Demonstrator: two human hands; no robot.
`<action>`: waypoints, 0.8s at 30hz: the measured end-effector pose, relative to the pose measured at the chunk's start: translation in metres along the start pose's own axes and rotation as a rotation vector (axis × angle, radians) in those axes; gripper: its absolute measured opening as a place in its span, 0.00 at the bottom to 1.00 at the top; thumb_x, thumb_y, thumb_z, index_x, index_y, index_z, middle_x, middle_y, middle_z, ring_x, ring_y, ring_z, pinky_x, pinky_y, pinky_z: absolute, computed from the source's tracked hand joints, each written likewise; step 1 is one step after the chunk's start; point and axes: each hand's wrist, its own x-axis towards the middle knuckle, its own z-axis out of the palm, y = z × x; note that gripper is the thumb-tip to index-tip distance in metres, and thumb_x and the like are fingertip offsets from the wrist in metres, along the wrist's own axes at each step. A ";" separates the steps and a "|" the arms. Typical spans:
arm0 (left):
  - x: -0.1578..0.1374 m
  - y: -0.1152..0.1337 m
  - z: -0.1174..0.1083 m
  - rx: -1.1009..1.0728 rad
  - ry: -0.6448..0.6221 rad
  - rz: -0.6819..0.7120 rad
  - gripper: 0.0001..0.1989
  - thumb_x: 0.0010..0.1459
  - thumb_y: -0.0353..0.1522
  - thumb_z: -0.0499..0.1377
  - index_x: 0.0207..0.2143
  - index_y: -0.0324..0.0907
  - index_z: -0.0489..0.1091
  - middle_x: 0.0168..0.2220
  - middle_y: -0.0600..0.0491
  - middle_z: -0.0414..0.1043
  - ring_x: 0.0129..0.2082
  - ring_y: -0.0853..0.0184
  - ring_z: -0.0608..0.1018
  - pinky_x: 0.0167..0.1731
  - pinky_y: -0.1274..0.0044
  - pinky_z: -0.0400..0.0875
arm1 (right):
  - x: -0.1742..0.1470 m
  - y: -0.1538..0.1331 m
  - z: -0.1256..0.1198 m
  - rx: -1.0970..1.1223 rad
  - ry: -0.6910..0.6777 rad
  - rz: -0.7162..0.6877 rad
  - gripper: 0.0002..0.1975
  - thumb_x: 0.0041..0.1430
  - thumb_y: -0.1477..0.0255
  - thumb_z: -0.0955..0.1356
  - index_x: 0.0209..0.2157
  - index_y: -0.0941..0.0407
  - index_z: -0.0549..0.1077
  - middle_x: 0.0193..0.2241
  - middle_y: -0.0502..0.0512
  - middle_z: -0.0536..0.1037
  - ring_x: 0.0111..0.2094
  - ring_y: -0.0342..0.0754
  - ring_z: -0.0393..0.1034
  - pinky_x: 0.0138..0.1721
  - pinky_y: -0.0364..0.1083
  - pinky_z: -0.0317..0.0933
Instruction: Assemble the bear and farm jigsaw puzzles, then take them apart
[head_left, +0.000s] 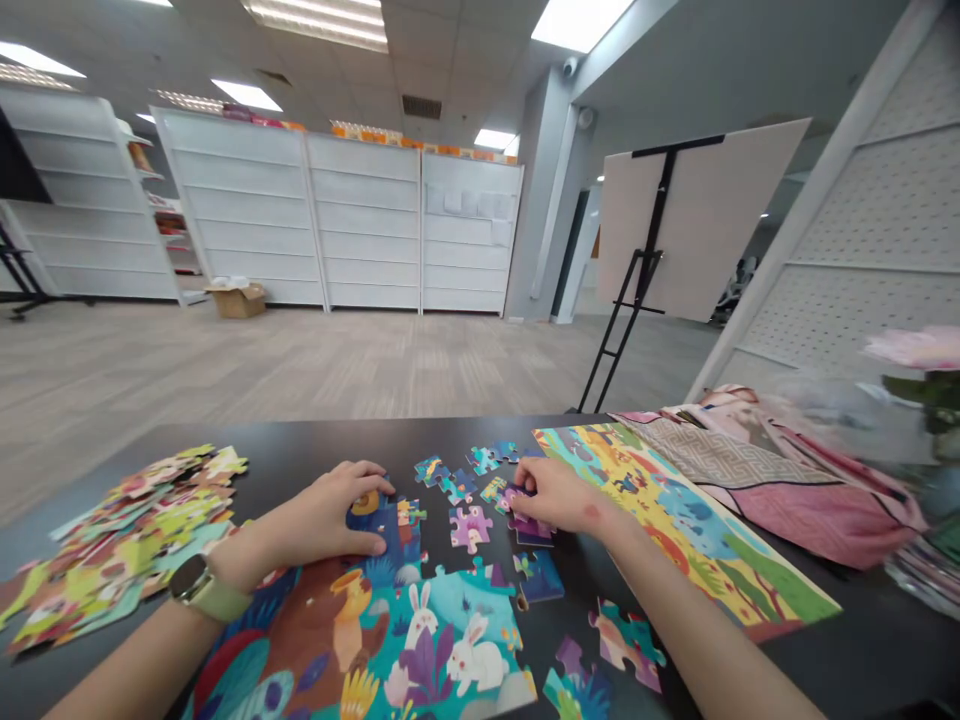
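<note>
A partly joined jigsaw puzzle (405, 640) with white rabbits and a brown animal lies on the dark table before me. My left hand (322, 515) rests at its upper left edge, thumb and fingers apart, around dark blue pieces (405, 530). Farther right, my right hand (555, 495) has its fingers closed on a purple puzzle piece (534, 528), partly hidden under them. Beside it lie a loose pink-purple piece (470, 528) and a dark blue piece (538, 576). Several blue-green pieces (450, 480) lie between the hands, toward the far edge.
A heap of puzzle pieces (142, 530) covers the table's left side. A colourful picture sheet (697, 520) lies under and beyond my right forearm. Past it are a pink bag (810, 490) and a flower (922, 348). More loose pieces (628, 645) lie near right.
</note>
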 end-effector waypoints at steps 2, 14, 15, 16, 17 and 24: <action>0.000 0.000 0.000 0.001 0.001 0.008 0.28 0.51 0.47 0.67 0.53 0.50 0.72 0.60 0.47 0.65 0.59 0.50 0.68 0.59 0.63 0.64 | 0.000 0.000 -0.001 0.043 -0.017 -0.014 0.08 0.53 0.67 0.70 0.34 0.55 0.70 0.29 0.49 0.77 0.30 0.45 0.69 0.27 0.40 0.53; 0.000 0.004 -0.002 0.015 -0.017 -0.010 0.28 0.51 0.46 0.68 0.54 0.49 0.72 0.60 0.47 0.65 0.60 0.50 0.68 0.60 0.64 0.64 | 0.001 -0.002 -0.010 0.108 -0.022 -0.041 0.25 0.50 0.84 0.60 0.48 0.54 0.75 0.20 0.45 0.73 0.25 0.44 0.68 0.29 0.40 0.56; 0.000 0.004 -0.002 0.012 -0.019 -0.012 0.28 0.51 0.46 0.68 0.54 0.49 0.72 0.60 0.47 0.65 0.60 0.50 0.68 0.59 0.63 0.64 | 0.001 -0.003 -0.010 0.098 -0.019 -0.035 0.25 0.50 0.84 0.60 0.47 0.54 0.76 0.20 0.46 0.73 0.26 0.45 0.68 0.29 0.40 0.56; 0.000 0.004 -0.002 0.008 -0.022 -0.012 0.29 0.51 0.46 0.68 0.54 0.49 0.72 0.60 0.47 0.65 0.59 0.49 0.68 0.59 0.63 0.63 | 0.001 -0.004 -0.010 0.089 -0.017 -0.030 0.25 0.51 0.83 0.60 0.47 0.54 0.77 0.20 0.47 0.74 0.26 0.45 0.69 0.29 0.40 0.56; 0.000 0.004 -0.002 -0.003 -0.023 -0.009 0.28 0.51 0.46 0.67 0.54 0.49 0.72 0.60 0.47 0.64 0.59 0.49 0.68 0.59 0.63 0.63 | 0.000 -0.006 -0.010 0.080 -0.017 -0.027 0.25 0.52 0.83 0.60 0.47 0.55 0.77 0.21 0.47 0.75 0.26 0.45 0.69 0.30 0.40 0.57; 0.008 -0.025 -0.009 -0.695 0.029 -0.167 0.34 0.63 0.59 0.46 0.55 0.45 0.70 0.58 0.47 0.69 0.59 0.52 0.68 0.60 0.63 0.59 | 0.001 -0.008 -0.006 -0.001 -0.025 -0.083 0.23 0.59 0.79 0.57 0.47 0.55 0.79 0.32 0.54 0.81 0.34 0.49 0.74 0.37 0.43 0.62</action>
